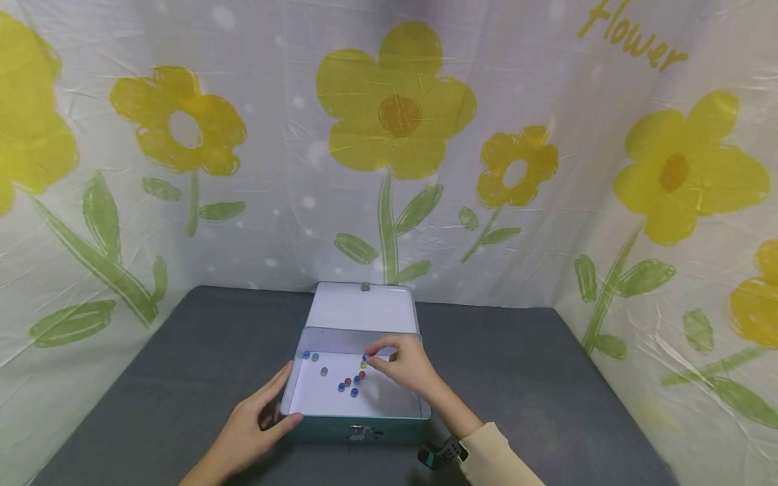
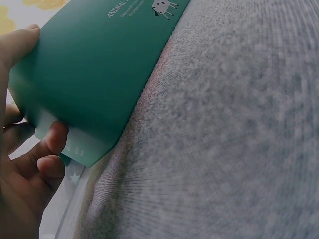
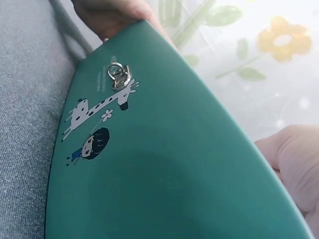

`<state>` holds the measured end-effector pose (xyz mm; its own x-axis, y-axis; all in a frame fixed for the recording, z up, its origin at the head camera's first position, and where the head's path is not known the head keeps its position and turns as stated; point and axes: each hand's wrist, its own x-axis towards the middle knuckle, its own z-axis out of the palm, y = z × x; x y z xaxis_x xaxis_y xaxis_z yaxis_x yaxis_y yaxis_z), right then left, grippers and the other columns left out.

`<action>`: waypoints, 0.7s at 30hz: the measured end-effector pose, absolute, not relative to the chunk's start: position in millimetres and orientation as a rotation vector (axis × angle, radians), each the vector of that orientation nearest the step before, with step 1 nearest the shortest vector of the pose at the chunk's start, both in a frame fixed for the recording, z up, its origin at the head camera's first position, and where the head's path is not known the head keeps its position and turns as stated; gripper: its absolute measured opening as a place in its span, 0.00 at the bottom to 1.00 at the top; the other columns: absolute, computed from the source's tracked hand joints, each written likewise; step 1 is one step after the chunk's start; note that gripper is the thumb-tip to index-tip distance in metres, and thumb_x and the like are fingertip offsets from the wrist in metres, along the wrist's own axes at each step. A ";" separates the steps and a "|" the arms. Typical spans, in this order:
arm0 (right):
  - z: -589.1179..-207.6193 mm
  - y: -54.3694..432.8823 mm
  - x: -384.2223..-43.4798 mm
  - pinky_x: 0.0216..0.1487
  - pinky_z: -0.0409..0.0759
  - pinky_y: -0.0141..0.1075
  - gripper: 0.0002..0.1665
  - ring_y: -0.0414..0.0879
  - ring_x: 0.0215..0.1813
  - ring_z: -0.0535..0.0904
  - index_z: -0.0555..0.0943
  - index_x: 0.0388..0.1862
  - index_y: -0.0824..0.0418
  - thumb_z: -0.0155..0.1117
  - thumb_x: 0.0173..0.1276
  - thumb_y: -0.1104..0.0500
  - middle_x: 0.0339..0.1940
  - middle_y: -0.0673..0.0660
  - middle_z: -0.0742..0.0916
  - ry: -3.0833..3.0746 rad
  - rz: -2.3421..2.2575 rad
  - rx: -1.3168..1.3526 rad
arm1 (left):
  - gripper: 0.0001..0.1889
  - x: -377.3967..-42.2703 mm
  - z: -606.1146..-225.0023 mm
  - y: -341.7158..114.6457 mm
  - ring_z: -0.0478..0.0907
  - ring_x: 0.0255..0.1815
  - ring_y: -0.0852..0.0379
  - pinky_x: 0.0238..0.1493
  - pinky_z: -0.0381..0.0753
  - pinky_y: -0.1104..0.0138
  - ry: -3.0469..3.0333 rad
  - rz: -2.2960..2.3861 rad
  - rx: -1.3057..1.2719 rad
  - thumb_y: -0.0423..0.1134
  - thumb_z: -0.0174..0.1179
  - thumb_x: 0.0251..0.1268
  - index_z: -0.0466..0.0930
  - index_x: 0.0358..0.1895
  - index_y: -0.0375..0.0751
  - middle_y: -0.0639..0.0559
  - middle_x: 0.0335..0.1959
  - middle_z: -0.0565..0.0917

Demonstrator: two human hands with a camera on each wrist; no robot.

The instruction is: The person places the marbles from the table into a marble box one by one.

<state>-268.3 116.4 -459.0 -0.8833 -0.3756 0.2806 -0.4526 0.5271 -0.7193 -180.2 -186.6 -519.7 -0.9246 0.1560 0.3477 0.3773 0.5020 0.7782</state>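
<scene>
An open green tin box (image 1: pixel 358 432) with a white inside stands on the table in the head view. My left hand (image 1: pixel 252 422) grips its front left corner, the thumb on the front rim and the other fingers along the side. In the left wrist view this hand (image 2: pixel 30 164) holds the green wall. Over the box floor, my right hand (image 1: pixel 404 364) pinches a small blue marble (image 1: pixel 365 356) between thumb and forefinger. Just below are a yellow-green marble (image 1: pixel 363 365) and a red marble (image 1: pixel 362 374). Several blue, red and clear marbles lie scattered around the box floor.
The box lid (image 1: pixel 361 307) stands tipped back behind the box, a metal clasp on its edge. A dark grey cloth (image 1: pixel 498 385) covers the table. A white curtain with yellow flowers (image 1: pixel 398 108) surrounds its back and sides. A metal latch (image 3: pixel 119 75) sits on the box front.
</scene>
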 end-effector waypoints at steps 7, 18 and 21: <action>-456.3 115.7 -264.7 0.17 0.61 0.27 0.08 0.31 0.12 0.59 0.92 0.46 0.61 0.75 0.70 0.63 0.48 0.57 0.93 -2.630 1.275 0.716 | 0.43 -179.3 -519.5 -186.5 0.68 0.27 0.67 0.26 0.72 0.71 -2.505 -1.376 -0.451 0.45 0.77 0.65 0.68 0.81 0.43 0.39 0.77 0.73; -454.8 122.7 -259.7 0.17 0.60 0.28 0.08 0.31 0.12 0.59 0.92 0.47 0.61 0.74 0.71 0.61 0.42 0.54 0.94 -2.545 1.377 0.666 | 0.43 -179.2 -522.0 -185.6 0.67 0.25 0.66 0.26 0.72 0.71 -2.478 -1.361 -0.475 0.44 0.77 0.64 0.68 0.81 0.43 0.37 0.77 0.73; -454.0 133.0 -256.7 0.19 0.63 0.28 0.06 0.33 0.16 0.67 0.92 0.46 0.58 0.74 0.72 0.61 0.39 0.52 0.93 -2.485 1.365 0.657 | 0.42 -179.3 -521.9 -185.8 0.70 0.29 0.68 0.32 0.74 0.73 -2.468 -1.316 -0.488 0.43 0.77 0.64 0.69 0.80 0.42 0.40 0.71 0.80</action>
